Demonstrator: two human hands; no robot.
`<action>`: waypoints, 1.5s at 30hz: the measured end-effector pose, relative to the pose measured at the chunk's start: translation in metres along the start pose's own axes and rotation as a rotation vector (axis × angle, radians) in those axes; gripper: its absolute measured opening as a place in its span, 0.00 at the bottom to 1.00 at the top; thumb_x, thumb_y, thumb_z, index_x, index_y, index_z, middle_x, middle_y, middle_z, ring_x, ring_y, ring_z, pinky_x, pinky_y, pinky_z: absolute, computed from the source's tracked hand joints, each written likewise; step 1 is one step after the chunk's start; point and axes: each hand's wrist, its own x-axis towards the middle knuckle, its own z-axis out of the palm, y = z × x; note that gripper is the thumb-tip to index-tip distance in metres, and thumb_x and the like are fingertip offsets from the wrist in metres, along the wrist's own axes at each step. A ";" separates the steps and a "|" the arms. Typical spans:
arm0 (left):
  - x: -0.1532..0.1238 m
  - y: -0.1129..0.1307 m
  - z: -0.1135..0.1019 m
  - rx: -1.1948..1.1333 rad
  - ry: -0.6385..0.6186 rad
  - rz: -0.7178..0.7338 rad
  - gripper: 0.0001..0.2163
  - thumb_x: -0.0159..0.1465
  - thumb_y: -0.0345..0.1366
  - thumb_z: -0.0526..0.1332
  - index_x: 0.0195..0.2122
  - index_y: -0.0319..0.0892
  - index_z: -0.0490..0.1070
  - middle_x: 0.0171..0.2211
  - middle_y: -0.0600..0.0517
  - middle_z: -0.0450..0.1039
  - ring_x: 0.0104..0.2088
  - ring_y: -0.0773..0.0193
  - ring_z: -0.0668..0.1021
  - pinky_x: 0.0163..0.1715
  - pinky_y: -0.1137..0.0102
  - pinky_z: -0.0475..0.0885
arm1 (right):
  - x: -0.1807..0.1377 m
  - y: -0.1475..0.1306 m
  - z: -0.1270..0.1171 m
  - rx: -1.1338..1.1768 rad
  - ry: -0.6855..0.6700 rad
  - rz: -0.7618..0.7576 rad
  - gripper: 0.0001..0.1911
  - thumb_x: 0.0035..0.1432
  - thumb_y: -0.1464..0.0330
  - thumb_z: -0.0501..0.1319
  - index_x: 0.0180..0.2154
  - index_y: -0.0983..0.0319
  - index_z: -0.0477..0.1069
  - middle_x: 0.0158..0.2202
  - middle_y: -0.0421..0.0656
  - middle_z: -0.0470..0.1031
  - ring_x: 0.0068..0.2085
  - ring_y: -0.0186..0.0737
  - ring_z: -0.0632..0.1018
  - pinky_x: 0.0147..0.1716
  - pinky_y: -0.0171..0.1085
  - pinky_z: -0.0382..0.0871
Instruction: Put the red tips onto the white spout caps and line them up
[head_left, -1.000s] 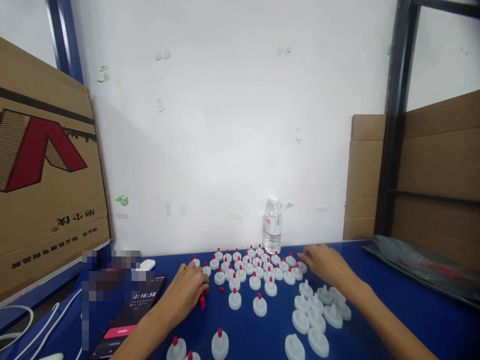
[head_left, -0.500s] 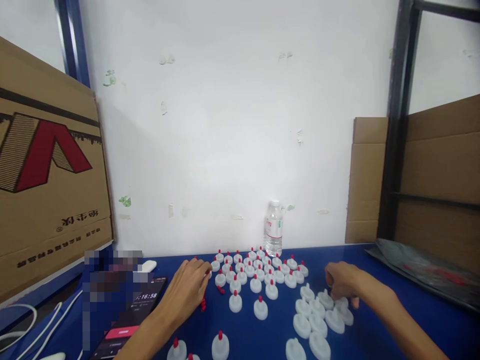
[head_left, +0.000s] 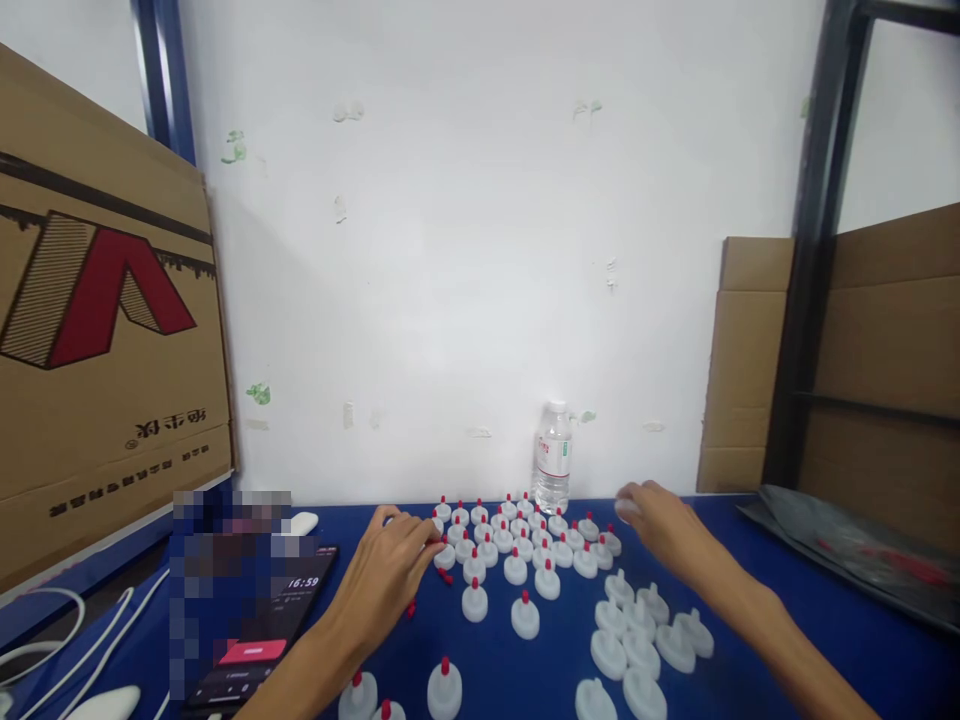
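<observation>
Several white caps with red plugs (head_left: 517, 545) stand in rows on the blue table (head_left: 750, 600). Plain white caps without plugs (head_left: 637, 645) lie in a group at the front right. My left hand (head_left: 390, 575) rests on the table at the left end of the rows, its fingers curled together and the fingertips at a capped piece (head_left: 445, 556). Loose red plugs (head_left: 445, 576) lie beside it. My right hand (head_left: 660, 522) hovers above the right end of the rows, with a plain white cap (head_left: 626, 508) pinched in its fingertips.
A water bottle (head_left: 553, 470) stands against the white wall behind the rows. At the left lie a phone showing a timer (head_left: 262, 625), white cables (head_left: 45, 640) and a large cardboard box (head_left: 97, 330). A dark plastic bag (head_left: 855, 550) and more cardboard (head_left: 885, 340) are at the right.
My right hand dropped to the plain caps, took one and rose to the back right end of the rows. My left hand slid slightly right toward the rows.
</observation>
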 end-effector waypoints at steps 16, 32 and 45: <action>-0.002 0.039 -0.005 -0.176 0.278 0.299 0.06 0.71 0.26 0.57 0.41 0.43 0.71 0.33 0.57 0.79 0.32 0.68 0.78 0.49 0.61 0.62 | -0.061 -0.123 0.002 0.277 0.173 -0.707 0.14 0.64 0.63 0.65 0.51 0.56 0.72 0.43 0.43 0.78 0.45 0.45 0.78 0.46 0.44 0.73; -0.002 0.046 -0.001 -0.130 0.271 0.352 0.05 0.72 0.28 0.56 0.42 0.42 0.71 0.32 0.55 0.78 0.31 0.66 0.76 0.46 0.60 0.64 | -0.068 -0.132 0.004 0.214 0.389 -0.794 0.26 0.62 0.64 0.66 0.59 0.62 0.66 0.42 0.47 0.78 0.42 0.48 0.78 0.44 0.46 0.74; -0.002 0.064 -0.003 -0.312 0.267 0.255 0.09 0.72 0.25 0.52 0.34 0.42 0.65 0.27 0.55 0.68 0.29 0.65 0.69 0.39 0.65 0.65 | -0.074 -0.129 -0.005 0.524 0.394 -0.796 0.21 0.71 0.61 0.55 0.61 0.59 0.66 0.41 0.47 0.73 0.40 0.38 0.79 0.40 0.34 0.77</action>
